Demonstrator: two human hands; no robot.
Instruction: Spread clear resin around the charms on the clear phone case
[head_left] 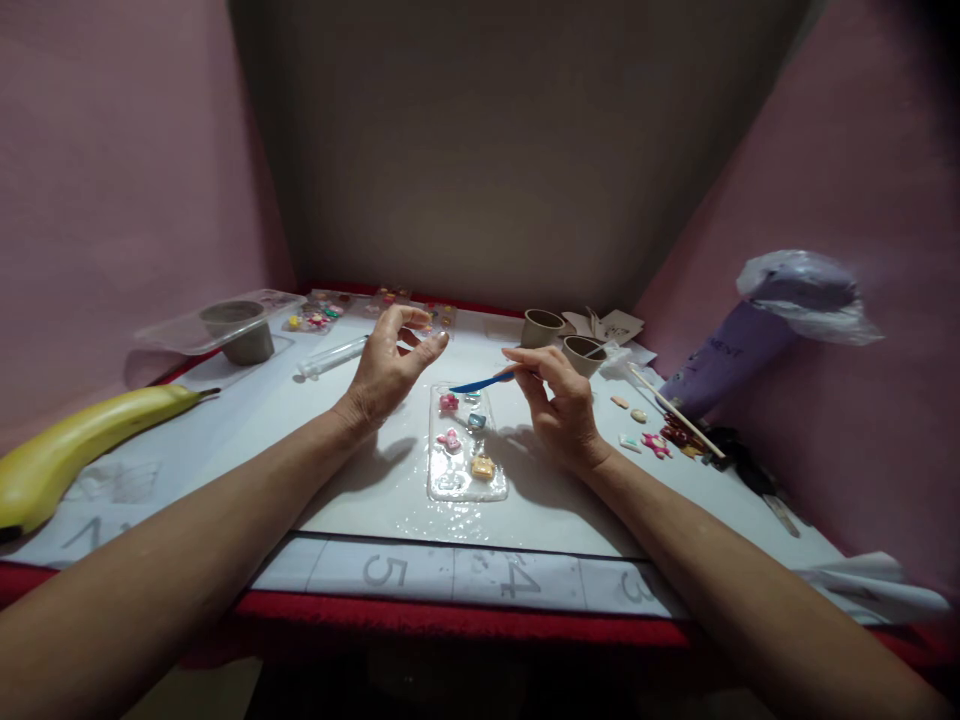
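A clear phone-case-like piece (466, 484) lies on the white sheet (375, 500), with several small charms on it: pink ones at its left, a blue one (477, 422) and a yellow one (482, 467) at its right. My right hand (559, 405) pinches a thin blue tool (480, 383), whose tip is over the case's far end. My left hand (394, 365) is raised beyond the case's far left corner, fingers bent and apart, with nothing visible between them.
A yellow banana (82, 440) and a grey pot (247, 335) under a clear lid stand at left, near a syringe (334, 358). Two cups (541, 328), a wooden stick (675, 410), loose charms (656, 445) and a purple wrapped roll (727, 355) are at right.
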